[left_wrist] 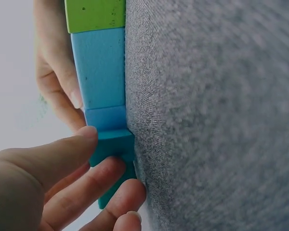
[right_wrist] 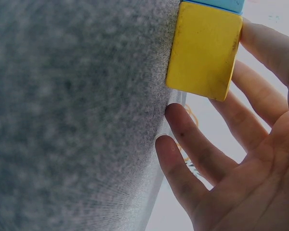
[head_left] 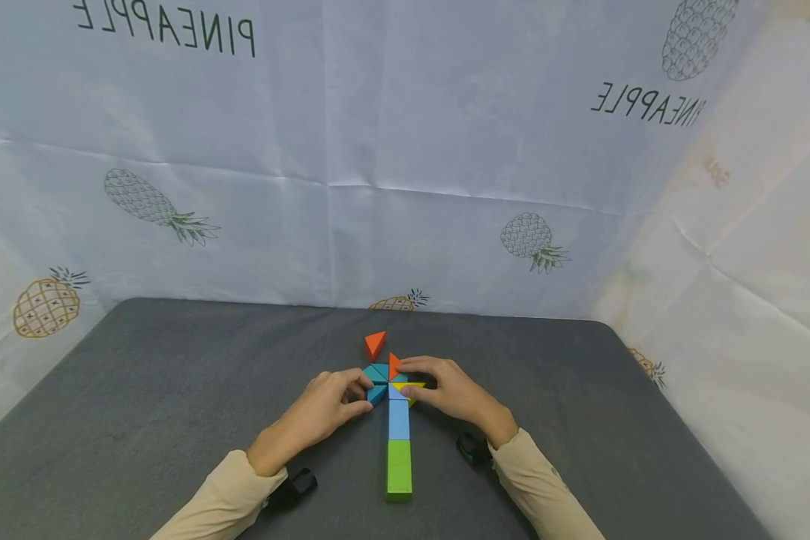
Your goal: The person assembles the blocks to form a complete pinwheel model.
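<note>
Triangular blocks form a pinwheel at the top of a block column in the head view. My left hand [head_left: 327,397] grips a teal triangular block [head_left: 376,393] on its left side, thumb near one edge and fingertips against the teal faces [left_wrist: 106,147]. My right hand [head_left: 448,386] lies over the other side, index fingertip at an orange triangular block [head_left: 393,364] and thumb on a yellow triangular block [head_left: 418,388]. Its other fingers extend loosely past the yellow block's end in the right wrist view. Below the pinwheel runs a light blue block [head_left: 399,420], then a green block [head_left: 399,469].
A separate orange triangular block [head_left: 375,344] lies just beyond the pinwheel on the grey table [head_left: 196,375]. Behind the table hangs a pale curtain [head_left: 412,112] with pineapple prints. Black wrist devices sit at both sleeves.
</note>
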Action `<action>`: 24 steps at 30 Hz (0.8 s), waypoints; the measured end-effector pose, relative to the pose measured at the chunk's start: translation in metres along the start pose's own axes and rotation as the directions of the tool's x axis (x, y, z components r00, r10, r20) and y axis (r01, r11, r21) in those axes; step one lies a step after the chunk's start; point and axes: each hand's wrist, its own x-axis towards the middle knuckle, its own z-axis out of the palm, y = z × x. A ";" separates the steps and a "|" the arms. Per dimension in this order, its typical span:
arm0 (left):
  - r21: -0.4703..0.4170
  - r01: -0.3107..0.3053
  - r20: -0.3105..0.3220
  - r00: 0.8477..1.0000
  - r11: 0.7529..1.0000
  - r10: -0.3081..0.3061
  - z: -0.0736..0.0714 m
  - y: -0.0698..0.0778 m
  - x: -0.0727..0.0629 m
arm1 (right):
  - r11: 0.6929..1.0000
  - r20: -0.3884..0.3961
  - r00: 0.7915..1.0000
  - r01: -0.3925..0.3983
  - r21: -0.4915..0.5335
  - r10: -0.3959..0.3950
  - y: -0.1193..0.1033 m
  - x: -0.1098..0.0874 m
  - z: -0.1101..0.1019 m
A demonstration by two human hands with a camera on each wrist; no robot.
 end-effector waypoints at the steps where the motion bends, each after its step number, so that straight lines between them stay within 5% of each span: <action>1: 0.000 0.003 -0.002 1.000 1.000 -0.003 0.000 0.000 0.000 | 1.000 0.000 1.000 -0.001 0.002 0.001 0.000 0.000 0.000; 11: 0.012 0.046 -0.020 0.999 0.999 -0.046 0.003 0.001 0.002 | 1.000 0.002 1.000 -0.003 0.006 0.003 -0.001 0.000 -0.001; 24: 0.027 0.031 -0.040 0.999 0.999 -0.030 0.005 -0.001 0.003 | 1.000 0.002 1.000 -0.003 0.007 0.003 -0.002 0.000 -0.001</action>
